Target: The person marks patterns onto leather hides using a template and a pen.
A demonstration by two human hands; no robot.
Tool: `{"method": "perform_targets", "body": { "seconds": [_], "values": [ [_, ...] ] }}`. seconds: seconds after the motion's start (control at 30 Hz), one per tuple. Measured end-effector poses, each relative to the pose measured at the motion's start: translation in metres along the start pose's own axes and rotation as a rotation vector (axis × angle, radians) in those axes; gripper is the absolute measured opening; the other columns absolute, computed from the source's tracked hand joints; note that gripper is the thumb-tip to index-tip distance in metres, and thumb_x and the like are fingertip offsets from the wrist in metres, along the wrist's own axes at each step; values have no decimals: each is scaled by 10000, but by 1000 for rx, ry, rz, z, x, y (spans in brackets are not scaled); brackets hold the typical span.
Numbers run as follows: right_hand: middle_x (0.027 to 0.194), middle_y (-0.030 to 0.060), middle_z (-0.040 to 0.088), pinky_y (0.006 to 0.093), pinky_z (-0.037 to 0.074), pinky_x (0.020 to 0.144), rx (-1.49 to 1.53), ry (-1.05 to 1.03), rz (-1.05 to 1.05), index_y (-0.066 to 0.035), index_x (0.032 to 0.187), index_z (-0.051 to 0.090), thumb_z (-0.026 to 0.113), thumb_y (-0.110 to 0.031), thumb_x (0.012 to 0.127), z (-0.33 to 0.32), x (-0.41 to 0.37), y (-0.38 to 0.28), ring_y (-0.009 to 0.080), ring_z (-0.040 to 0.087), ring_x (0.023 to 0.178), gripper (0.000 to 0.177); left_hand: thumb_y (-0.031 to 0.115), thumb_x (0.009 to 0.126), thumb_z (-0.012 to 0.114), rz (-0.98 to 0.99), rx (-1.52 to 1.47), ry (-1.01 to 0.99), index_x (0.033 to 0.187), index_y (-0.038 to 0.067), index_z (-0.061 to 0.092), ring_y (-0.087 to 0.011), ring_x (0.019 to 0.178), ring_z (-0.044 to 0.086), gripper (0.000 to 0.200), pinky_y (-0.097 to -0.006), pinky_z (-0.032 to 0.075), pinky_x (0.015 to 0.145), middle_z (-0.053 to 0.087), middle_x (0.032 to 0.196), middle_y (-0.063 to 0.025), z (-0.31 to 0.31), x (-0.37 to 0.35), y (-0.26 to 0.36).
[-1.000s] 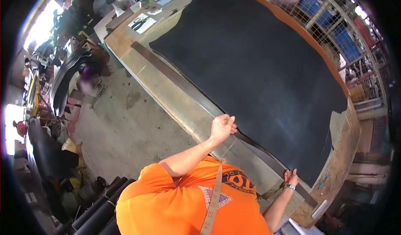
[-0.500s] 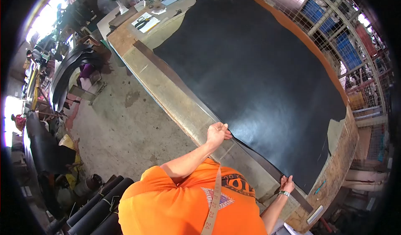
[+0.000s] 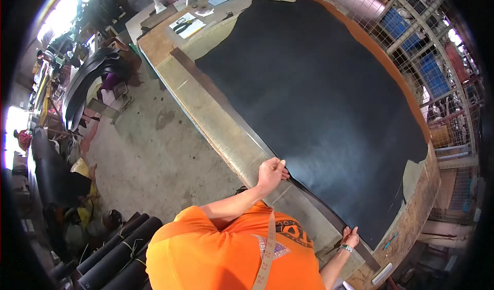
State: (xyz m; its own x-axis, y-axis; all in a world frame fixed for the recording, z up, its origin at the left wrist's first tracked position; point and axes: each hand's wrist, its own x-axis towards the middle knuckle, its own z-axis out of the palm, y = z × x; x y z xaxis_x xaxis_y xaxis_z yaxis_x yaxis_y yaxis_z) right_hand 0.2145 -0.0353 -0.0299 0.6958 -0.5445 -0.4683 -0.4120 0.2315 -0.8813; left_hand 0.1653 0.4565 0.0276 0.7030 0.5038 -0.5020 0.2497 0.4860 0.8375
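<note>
A large black leather sheet [image 3: 319,94] lies over the worktable [image 3: 206,117]. Along its near edge runs a long dark strip [image 3: 206,81], partly under the leather. My left hand [image 3: 273,173] is closed on the leather's near edge, around the middle of that side. Farther right, my right hand [image 3: 350,237], with a watch at the wrist, pinches the same edge near its lower corner. A measuring tape [image 3: 267,254] hangs down over the orange shirt [image 3: 221,254].
Scissors [image 3: 182,26] rest on white paper at the table's far left. Brown leather [image 3: 381,48] shows beyond the black sheet. A wire mesh cage [image 3: 432,48] stands behind the table. Black rolls [image 3: 121,254] lie on the floor at lower left.
Both hands have moved slightly down in the view, still at the leather's edge. The leather's lower right corner has shifted a little down and left. The whole view has tilted slightly.
</note>
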Motion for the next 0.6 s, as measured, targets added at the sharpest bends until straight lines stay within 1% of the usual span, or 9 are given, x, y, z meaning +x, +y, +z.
{"method": "perform_targets", "body": {
  "seconds": [0.07,0.17,0.27,0.33,0.4,0.43,0.53,0.57,0.6],
  "values": [
    [796,104,736,315,649,591,-29,10,12,-54,884,636,729,-246,983,-1,1,0,206,735,657,235,175,1050,606,73,72,-8,826,1,598,-178,663,724,284,-304,597,599,690,744,-94,0,-5,7],
    [800,117,737,312,653,595,-9,25,26,-53,891,632,717,-232,990,-2,-5,-4,211,737,662,221,173,1041,622,114,143,28,832,-17,609,-161,652,723,282,-304,584,596,692,714,-95,3,-9,13],
    [792,120,731,323,657,594,-14,37,35,-54,878,608,727,-213,981,3,-3,-2,225,741,670,224,161,1038,628,175,295,22,900,-43,638,-166,703,737,247,-294,599,625,717,769,-129,10,-15,36],
    [784,115,728,334,658,589,-18,82,28,-57,865,594,736,-206,974,1,-2,-3,228,741,668,233,155,1032,636,157,288,37,910,-52,644,-161,692,737,240,-296,594,616,719,760,-129,8,-14,27],
    [762,118,712,350,661,590,14,25,5,-55,867,583,746,-227,968,0,-3,-3,245,735,649,258,150,1032,634,143,330,60,915,-50,650,-166,690,739,232,-300,593,609,723,768,-127,-5,-8,0],
    [771,113,713,352,660,598,-14,38,20,-55,883,590,745,-240,970,2,1,-3,243,736,655,257,144,1036,622,119,294,58,926,-59,655,-191,699,745,233,-317,604,608,728,790,-143,-4,-6,-8],
    [813,78,727,354,654,614,-45,39,56,-62,922,615,738,-266,976,-15,9,1,223,736,674,244,161,1029,624,-1,140,68,884,-52,651,-195,676,752,259,-321,600,593,733,766,-130,-6,2,-20],
    [817,73,729,350,652,609,-39,28,56,-64,924,616,739,-266,975,-15,12,2,219,735,675,241,164,1031,622,-13,122,56,896,-71,642,-207,676,753,271,-322,611,589,738,793,-139,-6,0,-16],
    [821,69,730,345,649,605,-28,17,58,-67,925,618,740,-265,975,-13,14,4,216,734,677,238,162,1028,626,-28,101,69,880,-65,646,-202,676,752,272,-322,606,588,732,772,-135,-4,1,-12]
  ]
}}
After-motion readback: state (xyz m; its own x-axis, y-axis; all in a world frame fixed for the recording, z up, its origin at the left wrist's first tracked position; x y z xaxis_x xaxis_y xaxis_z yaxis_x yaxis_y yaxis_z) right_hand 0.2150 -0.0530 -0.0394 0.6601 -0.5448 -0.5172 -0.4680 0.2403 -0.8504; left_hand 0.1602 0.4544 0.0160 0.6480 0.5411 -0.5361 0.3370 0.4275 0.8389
